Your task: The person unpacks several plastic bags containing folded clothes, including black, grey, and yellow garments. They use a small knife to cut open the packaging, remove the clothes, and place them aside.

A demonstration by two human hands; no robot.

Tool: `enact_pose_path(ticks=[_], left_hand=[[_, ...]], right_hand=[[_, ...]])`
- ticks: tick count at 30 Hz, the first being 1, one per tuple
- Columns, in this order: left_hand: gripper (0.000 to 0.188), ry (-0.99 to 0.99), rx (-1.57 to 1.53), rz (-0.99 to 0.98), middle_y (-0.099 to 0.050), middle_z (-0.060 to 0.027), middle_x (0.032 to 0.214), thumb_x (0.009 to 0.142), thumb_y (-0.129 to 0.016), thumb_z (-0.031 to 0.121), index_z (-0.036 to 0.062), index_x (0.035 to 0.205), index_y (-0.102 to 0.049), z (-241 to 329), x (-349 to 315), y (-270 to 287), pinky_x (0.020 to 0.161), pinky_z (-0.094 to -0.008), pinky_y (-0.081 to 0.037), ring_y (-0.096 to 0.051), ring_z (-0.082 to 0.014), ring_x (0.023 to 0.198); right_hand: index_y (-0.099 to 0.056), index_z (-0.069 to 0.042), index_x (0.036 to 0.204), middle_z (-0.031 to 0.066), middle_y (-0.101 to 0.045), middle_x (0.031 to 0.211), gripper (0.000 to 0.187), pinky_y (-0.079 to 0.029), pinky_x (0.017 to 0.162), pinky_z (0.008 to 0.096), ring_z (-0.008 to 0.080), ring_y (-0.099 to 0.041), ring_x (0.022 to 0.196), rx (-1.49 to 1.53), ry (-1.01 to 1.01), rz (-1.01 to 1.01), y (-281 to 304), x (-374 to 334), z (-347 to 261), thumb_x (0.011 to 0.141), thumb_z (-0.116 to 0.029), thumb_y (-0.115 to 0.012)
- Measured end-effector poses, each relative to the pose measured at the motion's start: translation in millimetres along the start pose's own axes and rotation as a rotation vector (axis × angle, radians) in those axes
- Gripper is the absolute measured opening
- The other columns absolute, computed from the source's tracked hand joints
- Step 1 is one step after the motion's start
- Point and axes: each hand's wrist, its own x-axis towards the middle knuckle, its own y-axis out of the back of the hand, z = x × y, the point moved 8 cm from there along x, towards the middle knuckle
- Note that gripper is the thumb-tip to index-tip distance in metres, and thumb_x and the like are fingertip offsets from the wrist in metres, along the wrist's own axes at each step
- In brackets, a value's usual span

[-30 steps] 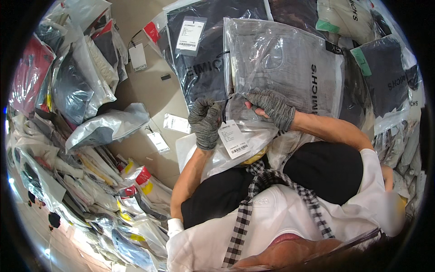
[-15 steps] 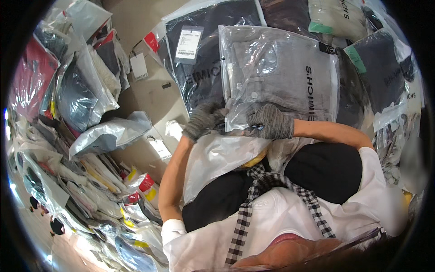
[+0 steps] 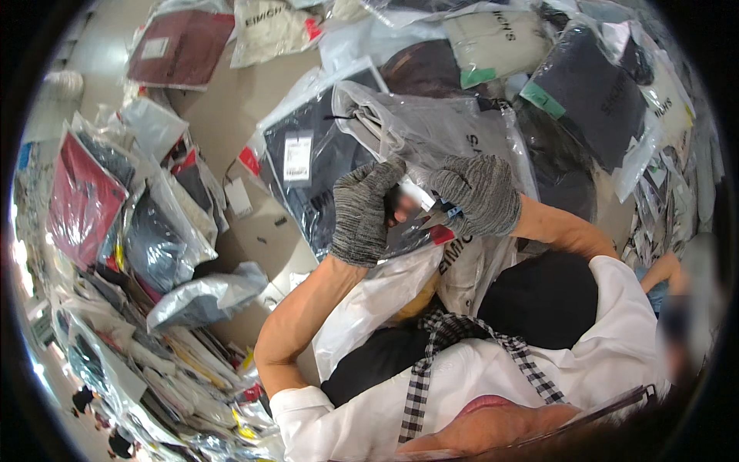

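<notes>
A clear plastic bag with a folded grey garment (image 3: 443,127) in it lies in front of me, its near edge lifted and crumpled between my hands. My left hand (image 3: 359,213), in a grey knit glove with bare fingertips, is closed on the bag's near left edge. A small white tag or label (image 3: 416,193) shows between the two hands. My right hand (image 3: 481,196), gloved alike, is closed around what looks like small snips (image 3: 451,209) with a bluish handle and a metal tip. Beneath lies a bagged dark garment (image 3: 308,212) bearing a white paper label (image 3: 297,159).
Bagged garments are heaped along the left, among them a red one (image 3: 86,189). Far off lie a maroon one (image 3: 181,50) and a beige one (image 3: 273,31). A dark one with a green sticker (image 3: 589,92) is at the right. Another person's arm (image 3: 663,271) shows at the right edge.
The bag's near edge has been lifted and folded back from its flat position. Both hands have risen with it, and the white tag and tool now show. My view has shifted, revealing more far bags.
</notes>
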Motion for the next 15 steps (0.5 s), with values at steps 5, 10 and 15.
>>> enact_pose_path(ticks=[5, 10, 15], left_hand=[[0.024, -0.078, 0.077, -0.075, -0.058, -0.0047, 0.054, 0.084, -0.058, 0.023, 0.005, 0.069, -0.057, 30, -3, -29, 0.037, -0.0193, -0.034, -0.049, -0.0088, 0.039], [0.012, -1.149, 0.586, -0.053, -0.058, -0.0059, 0.076, 0.08, -0.061, 0.013, 0.0017, 0.085, -0.062, 96, -50, -60, 0.061, -0.0238, -0.043, -0.055, -0.0152, 0.069], [0.022, -1.385, 1.056, -0.129, -0.053, -0.01, 0.076, 0.062, -0.061, -0.001, 0.0047, 0.083, -0.065, 96, -54, -88, 0.062, -0.0344, -0.041, -0.052, -0.0273, 0.07]], right_hand=[[-0.058, -0.009, 0.096, 0.0094, -0.058, 0.092, 0.035, -0.043, 0.057, 0.0401, 0.027, -0.057, 0.071, 0.008, -0.019, 0.069, 33, 1, 9, 0.067, -0.026, -0.068], [-0.059, -0.012, 0.094, 0.0076, -0.058, 0.089, 0.032, -0.039, 0.052, 0.0383, 0.0256, -0.057, 0.066, 0.007, -0.035, 0.278, 57, -10, 19, 0.069, -0.031, -0.066], [-0.06, -0.015, 0.1, 0.0076, -0.058, 0.082, 0.033, -0.04, 0.05, 0.0375, 0.024, -0.056, 0.063, -0.063, -0.044, 0.253, 64, -15, 16, 0.072, -0.032, -0.064]])
